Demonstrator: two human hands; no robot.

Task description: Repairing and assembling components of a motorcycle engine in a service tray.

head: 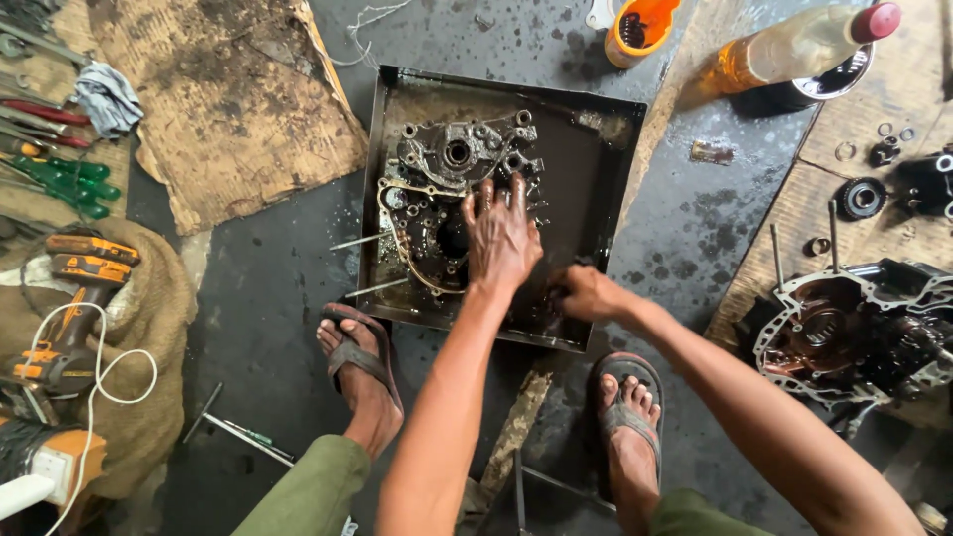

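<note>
A greasy metal engine cover with a thin gasket outline lies in a shallow black metal tray holding dark oily liquid. My left hand rests flat on the cover, fingers spread, pressing down on its near part. My right hand is closed at the tray's near right corner, wet with dirty liquid; whatever it grips is hidden. My feet in sandals stand at the tray's near edge.
An engine crankcase sits on a board at the right, bearings and washers beyond it. A bottle and an orange cup stand at the back. Torn cardboard, screwdrivers and a power drill lie left.
</note>
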